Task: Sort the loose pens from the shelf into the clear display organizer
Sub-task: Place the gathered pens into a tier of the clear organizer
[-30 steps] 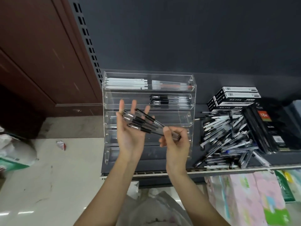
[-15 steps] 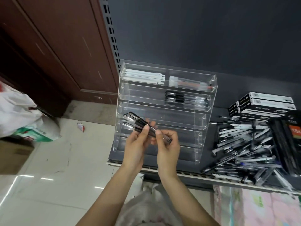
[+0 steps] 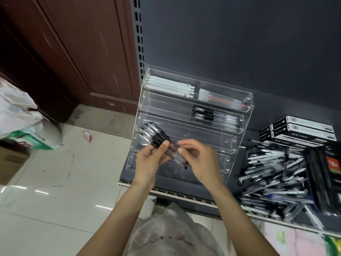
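Shelf [image 3: 166, 183]: I see its front lip close beneath both hands; anything dropped likely rolls off to the floor.
Clear display organizer [image 3: 184, 115]: tiered troughs, upper two partly stocked, lower ones appear bare. Narrow slots; a crooked bundle may jam or spill.
Loose pen pile [image 3: 276, 180]: heaped at right, well apart.
Bundle of black pens [image 3: 156, 137]: fanned, uneven, held before the middle tiers.
Left hand [image 3: 149, 161]: clasps the bundle.
Right hand [image 3: 199, 159]: pinches its lower ends; a slack grip could scatter them.
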Demonstrator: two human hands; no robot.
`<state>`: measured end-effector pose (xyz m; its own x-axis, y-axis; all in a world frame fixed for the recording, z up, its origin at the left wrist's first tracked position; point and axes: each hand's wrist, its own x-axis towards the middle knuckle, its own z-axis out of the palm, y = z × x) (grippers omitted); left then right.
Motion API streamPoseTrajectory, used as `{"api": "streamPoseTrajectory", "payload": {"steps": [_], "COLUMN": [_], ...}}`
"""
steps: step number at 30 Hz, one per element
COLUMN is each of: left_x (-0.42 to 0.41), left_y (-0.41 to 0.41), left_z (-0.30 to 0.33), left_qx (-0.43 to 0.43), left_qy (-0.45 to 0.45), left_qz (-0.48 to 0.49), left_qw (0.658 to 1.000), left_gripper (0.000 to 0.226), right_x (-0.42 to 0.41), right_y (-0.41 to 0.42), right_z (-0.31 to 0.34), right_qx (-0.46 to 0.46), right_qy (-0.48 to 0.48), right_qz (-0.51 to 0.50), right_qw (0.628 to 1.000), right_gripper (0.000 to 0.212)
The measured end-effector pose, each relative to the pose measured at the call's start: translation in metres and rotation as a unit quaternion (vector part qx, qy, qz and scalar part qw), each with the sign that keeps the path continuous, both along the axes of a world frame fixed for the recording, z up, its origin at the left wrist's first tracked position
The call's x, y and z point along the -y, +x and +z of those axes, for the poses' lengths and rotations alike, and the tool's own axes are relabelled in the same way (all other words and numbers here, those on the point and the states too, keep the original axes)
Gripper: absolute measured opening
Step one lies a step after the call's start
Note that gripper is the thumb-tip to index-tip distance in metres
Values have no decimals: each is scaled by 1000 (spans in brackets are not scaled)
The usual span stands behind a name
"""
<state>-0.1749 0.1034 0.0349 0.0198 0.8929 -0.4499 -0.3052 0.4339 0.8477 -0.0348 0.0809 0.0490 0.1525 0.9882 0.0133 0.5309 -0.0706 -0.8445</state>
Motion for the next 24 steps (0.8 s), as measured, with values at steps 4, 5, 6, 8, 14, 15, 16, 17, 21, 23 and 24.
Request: {"api": "streamPoseTrajectory", "payload": {"steps": [4,5,6,8,14,15,16,17,21,23,24], "left_x": [-14,-18,-21,-27,-33,-33,-33,-32,-33,-35,-35], "left_y": [-14,-19,-24,-32,-36,-35,-33,-31,-23,-20,-18], "left_z": [8,9,9,9,2,1,0,-1,-3,-4,-4], "left_qx": [52,59,65,70,73,77,79,80,86,87,86], "left_qy": [9,11,10,3,-5,-7,-9,-10,-8,-6,-6], "left_qz": [40,53,64,79,59,54,49,43,20,10,5], "left_qw": [998,997,996,994,996,996,996,996,996,996,996], "left_gripper": [21,22,22,20,19,19,20,22,25,21,21], "right_x": [-43,-57,-70,-87,-56,-52,-49,-46,-37,-34,-34], "right_y": [20,24,26,28,55,59,62,64,75,82,85], "right_z": [29,36,43,47,8,6,6,9,9,-3,-9], "right_qx": [106,141,170,220,305,321,340,359,417,423,421], "right_qy": [113,135,151,179,162,166,173,182,160,120,94], "right_qz": [-24,-23,-15,23,88,91,94,93,72,66,73], "right_qw": [988,980,974,959,934,928,920,911,892,896,899], "right_gripper": [19,19,19,16,13,13,13,13,13,14,15]}}
